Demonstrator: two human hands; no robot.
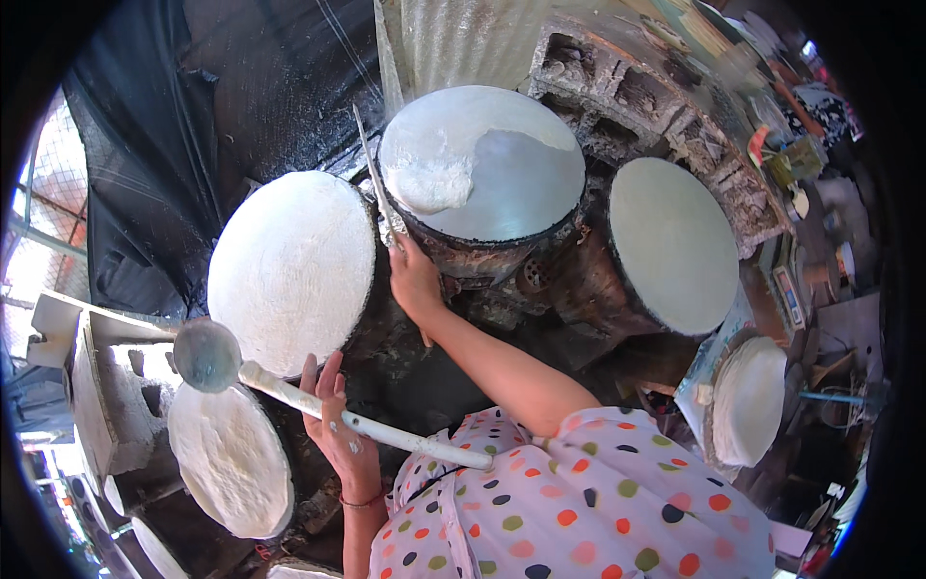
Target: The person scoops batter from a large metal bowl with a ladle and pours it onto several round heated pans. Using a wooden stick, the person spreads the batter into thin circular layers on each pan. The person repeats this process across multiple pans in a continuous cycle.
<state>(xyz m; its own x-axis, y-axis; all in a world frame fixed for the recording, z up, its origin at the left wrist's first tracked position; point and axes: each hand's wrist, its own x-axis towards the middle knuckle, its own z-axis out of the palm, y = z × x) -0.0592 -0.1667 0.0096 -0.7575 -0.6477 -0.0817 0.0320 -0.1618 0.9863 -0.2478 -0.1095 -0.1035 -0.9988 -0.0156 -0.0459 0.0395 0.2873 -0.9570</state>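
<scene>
My right hand [417,282] grips a long thin wooden stick [376,174], which points away between two round griddles. Across my left hand [341,430] lies the white pipe handle [412,436] of a tool with a round grey disc-like head [207,354]. That head hangs by the near edge of the left griddle [293,268], whose top is coated white. The middle griddle [532,192] has a white layer over its far and left parts, with a thick white lump [434,184] at the left. Its right part shows bare grey.
A third griddle [674,246] with a pale, even surface stands right. Round white flatbreads [749,402] are stacked beyond it. A lumpy white round [231,463] lies at lower left. Concrete blocks [629,94] edge the back; black sheeting [145,181] hangs left. Another person [814,108] is far right.
</scene>
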